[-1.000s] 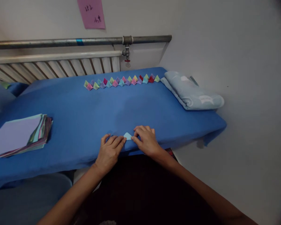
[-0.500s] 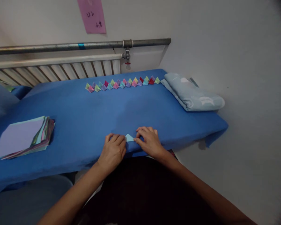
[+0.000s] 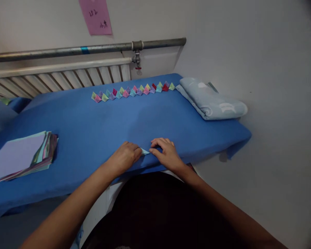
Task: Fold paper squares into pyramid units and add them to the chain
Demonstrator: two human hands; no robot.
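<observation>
Pinching left hand (image 3: 126,155): its fingers were bunched tight on the pale blue paper (image 3: 145,152), hiding the left end.
Right hand (image 3: 167,155): thumb and curled fingers stood slightly apart, the thumb at the paper's tip; whether it touched could not be told.
Paper between the hands: it sat by the near edge of the blue cloth (image 3: 106,128); the broad triangle had narrowed to a slanted sliver, suggesting a turn or fresh crease.
Zigzag row (image 3: 133,92): its colored pieces lay undisturbed beyond.

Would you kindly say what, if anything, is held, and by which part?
The left hand holds the light-blue paper by its left end; whether the right hand touches its tip is unclear.
</observation>
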